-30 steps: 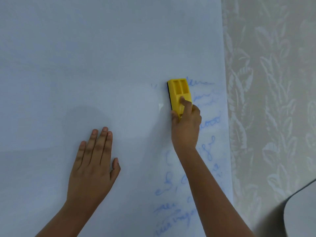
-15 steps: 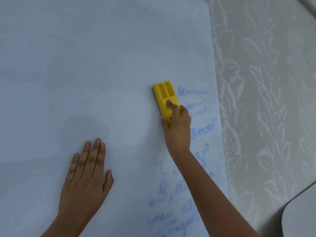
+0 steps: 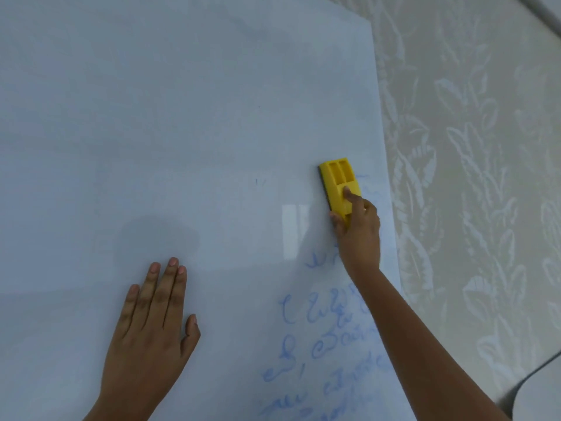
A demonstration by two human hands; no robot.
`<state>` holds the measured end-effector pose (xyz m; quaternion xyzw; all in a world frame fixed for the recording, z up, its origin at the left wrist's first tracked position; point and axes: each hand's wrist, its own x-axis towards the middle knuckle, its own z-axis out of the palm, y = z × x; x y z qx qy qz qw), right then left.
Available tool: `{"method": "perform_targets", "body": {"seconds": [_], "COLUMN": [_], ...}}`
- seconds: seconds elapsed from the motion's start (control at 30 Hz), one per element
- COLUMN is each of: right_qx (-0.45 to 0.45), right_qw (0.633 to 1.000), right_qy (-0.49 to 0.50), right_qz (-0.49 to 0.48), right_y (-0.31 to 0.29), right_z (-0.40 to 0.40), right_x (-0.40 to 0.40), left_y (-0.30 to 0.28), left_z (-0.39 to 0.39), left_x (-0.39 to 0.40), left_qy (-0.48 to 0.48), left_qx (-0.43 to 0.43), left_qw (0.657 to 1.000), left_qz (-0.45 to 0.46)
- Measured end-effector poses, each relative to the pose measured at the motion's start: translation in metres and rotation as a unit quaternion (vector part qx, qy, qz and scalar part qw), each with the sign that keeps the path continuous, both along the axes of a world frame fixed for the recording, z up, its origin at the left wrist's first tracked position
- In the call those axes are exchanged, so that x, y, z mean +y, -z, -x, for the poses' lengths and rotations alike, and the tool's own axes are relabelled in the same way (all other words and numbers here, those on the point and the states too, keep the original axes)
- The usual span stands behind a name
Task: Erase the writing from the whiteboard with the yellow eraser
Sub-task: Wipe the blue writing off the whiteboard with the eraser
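Yellow eraser [image 3: 339, 186] pressed on whiteboard [image 3: 182, 117], long axis near-vertical, gripped by right hand [image 3: 358, 232]. Remaining blue writing [image 3: 324, 338] lies below it, nearer that hand. Left hand [image 3: 151, 326] flat, fingers spread, holding nothing.

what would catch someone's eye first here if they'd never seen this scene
The bright yellow eraser stands out first, pressed against the whiteboard near its right edge and gripped by the right hand. Next comes the blue writing in the board's lower right, below that hand. The left hand lies flat and open on the board at lower left.
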<state>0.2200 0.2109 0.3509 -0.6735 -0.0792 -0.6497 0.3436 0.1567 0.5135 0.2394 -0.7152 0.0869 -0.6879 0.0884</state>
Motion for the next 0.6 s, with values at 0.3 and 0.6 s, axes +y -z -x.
{"method": "perform_targets", "body": {"seconds": [0.3,0.6], "right_qx": [0.0,0.034], "right_qw": [0.997,0.991], "right_qy": [-0.042,-0.051], "right_qz": [0.067,-0.122], "right_y": [0.004,-0.015], "right_z": [0.006,-0.012], "right_x": [0.013,-0.032], "left_y": [0.001,0.004], "left_z": [0.0,-0.006], "left_x": [-0.001,-0.001], "left_qy": [-0.009,-0.032], "left_qx": [0.001,-0.02], "left_qw": [1.0,0.999], "left_qz": [0.005,0.01]}}
